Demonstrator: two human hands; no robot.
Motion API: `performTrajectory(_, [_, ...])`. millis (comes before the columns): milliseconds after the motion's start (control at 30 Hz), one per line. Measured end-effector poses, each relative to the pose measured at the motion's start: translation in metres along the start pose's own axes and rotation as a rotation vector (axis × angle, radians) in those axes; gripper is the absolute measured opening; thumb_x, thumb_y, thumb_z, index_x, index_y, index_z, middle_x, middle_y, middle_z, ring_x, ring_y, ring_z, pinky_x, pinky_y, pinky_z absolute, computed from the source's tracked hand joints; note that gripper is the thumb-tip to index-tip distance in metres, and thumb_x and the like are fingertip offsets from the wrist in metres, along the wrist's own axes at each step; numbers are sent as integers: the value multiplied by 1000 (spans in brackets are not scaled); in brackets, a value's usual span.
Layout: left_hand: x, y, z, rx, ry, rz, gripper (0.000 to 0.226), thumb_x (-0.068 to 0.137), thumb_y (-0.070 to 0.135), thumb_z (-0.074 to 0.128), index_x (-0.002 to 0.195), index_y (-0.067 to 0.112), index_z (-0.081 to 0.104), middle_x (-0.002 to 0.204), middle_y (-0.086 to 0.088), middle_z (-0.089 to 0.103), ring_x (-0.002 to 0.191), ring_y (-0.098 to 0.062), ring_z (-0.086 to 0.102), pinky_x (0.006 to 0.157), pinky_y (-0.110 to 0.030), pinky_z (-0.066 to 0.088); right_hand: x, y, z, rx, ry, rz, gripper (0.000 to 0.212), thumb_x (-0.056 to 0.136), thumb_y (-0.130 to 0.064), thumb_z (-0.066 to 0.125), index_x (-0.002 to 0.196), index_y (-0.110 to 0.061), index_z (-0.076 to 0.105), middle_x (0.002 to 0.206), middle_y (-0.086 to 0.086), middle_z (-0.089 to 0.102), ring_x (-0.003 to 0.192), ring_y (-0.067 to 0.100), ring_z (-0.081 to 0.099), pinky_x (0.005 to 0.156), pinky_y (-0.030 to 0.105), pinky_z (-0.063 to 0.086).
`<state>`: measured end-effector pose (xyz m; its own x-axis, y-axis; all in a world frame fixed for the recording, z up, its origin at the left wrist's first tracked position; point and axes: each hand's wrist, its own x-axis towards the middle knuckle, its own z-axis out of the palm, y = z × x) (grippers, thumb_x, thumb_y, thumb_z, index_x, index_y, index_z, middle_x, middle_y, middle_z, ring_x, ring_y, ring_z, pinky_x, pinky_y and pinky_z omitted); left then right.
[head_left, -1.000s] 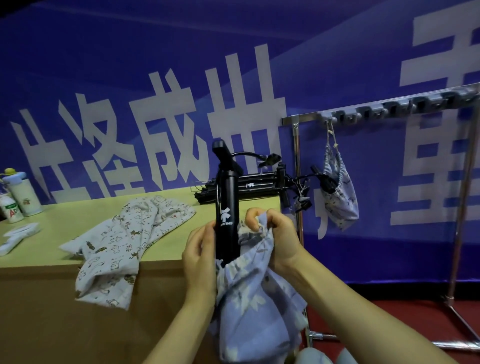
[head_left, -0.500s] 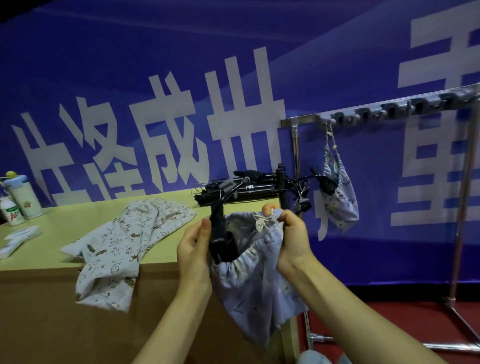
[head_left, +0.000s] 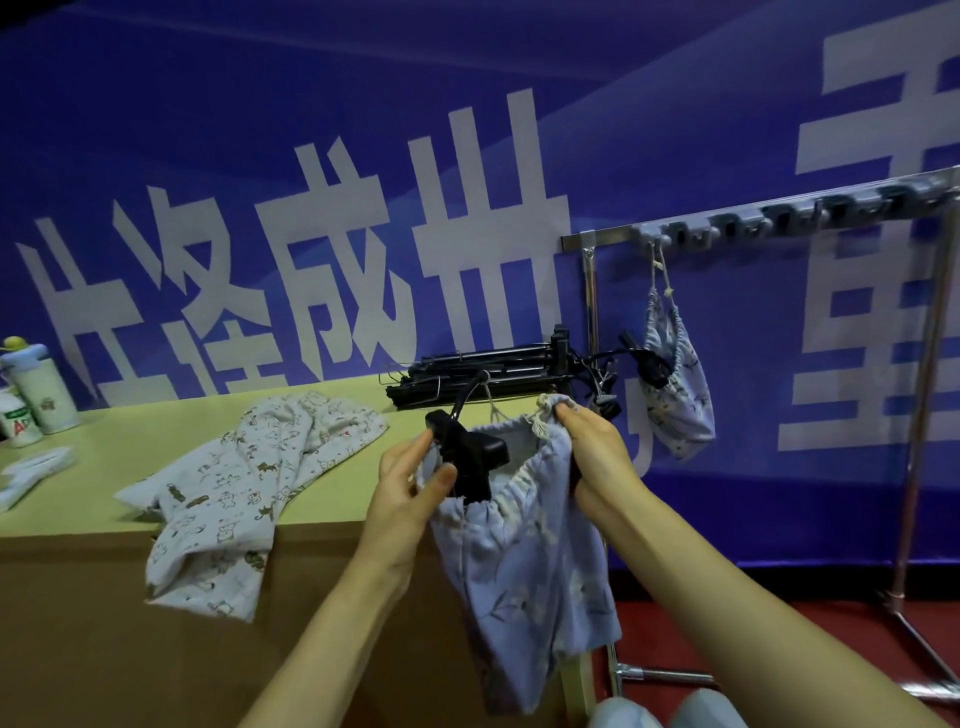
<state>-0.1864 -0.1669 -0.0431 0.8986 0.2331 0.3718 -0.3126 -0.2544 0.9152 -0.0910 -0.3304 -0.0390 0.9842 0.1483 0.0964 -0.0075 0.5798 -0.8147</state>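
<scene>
The pale blue flower-printed drawstring bag (head_left: 519, 561) is soft, matt cloth with a rough cord. The black clip hanger (head_left: 470, 457) looks smooth, faintly glossy plastic; the silver clothes rack (head_left: 929, 364) is shiny metal.

A: From where does the camera look?

B: It sits on the person's head and faces forward and down, with a wide angle.

A: What is nearest to it?

B: The left hand (head_left: 410, 488) and the right hand (head_left: 597, 462), holding the cloth bag (head_left: 519, 571) at the centre. The forearms enter from 6 o'clock.

A: And farther away?

B: The tabletop (head_left: 156, 431) lies at 9 o'clock, the blue wall (head_left: 260, 104) fills 12 o'clock, and the rack (head_left: 779, 217) stands at 3 o'clock.
</scene>
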Motion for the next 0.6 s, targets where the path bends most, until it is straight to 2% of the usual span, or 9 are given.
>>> performTrajectory(33, [2,-3,1,77,-16,-14,107,50,72,72,140,24,40,135,7,37,128,-9,37,104,-22,33,1,-1,-2,-25,4,3,25,97,-13,49,79,-10,65,62,3,68,64,18,63,69,31,52])
performTrajectory(100, [5,-7,8,233,3,-5,90,68,37,78,144,21,31,131,4,30,123,-9,35,92,-4,35,3,-4,-4,-82,15,2,23,96,-14,52,79,-10,67,65,5,68,68,21,61,71,33,51])
performTrajectory(167, [7,-11,17,298,81,11,84,72,19,78,142,20,32,126,2,27,116,-7,34,88,-3,29,5,-6,-7,-188,20,-16,19,95,-14,53,83,-8,67,73,9,65,71,20,61,68,29,51])
performTrajectory(233, [9,-15,23,263,139,7,75,72,17,77,137,22,39,121,0,28,114,-9,36,90,-7,29,6,-9,-11,-354,18,-76,18,95,-13,53,92,-2,68,80,11,63,74,20,61,61,23,51])
performTrajectory(333, [11,-16,29,244,142,1,74,73,19,76,138,18,40,118,1,28,111,-8,36,90,-11,32,8,-18,-25,-612,-38,-190,18,94,-7,51,103,-9,67,96,6,66,85,11,61,69,16,50])
performTrajectory(433, [15,-12,32,254,154,25,73,74,18,75,139,15,40,117,1,29,112,-9,38,91,-11,32,5,-30,-34,-703,-168,-168,27,94,-3,49,109,-19,65,110,13,64,92,16,60,78,24,50])
performTrajectory(533, [17,-4,41,306,143,82,65,76,18,74,134,17,44,115,1,30,104,-7,38,90,-8,35,-1,-37,-38,-736,-245,-168,32,92,1,47,106,-21,66,109,8,64,98,24,60,82,27,48])
performTrajectory(600, [17,0,48,354,145,154,56,76,19,75,125,17,50,112,1,31,99,-7,39,82,-3,37,-4,-40,-40,-767,-295,-188,32,89,1,49,107,-20,66,104,2,63,94,17,58,79,23,46])
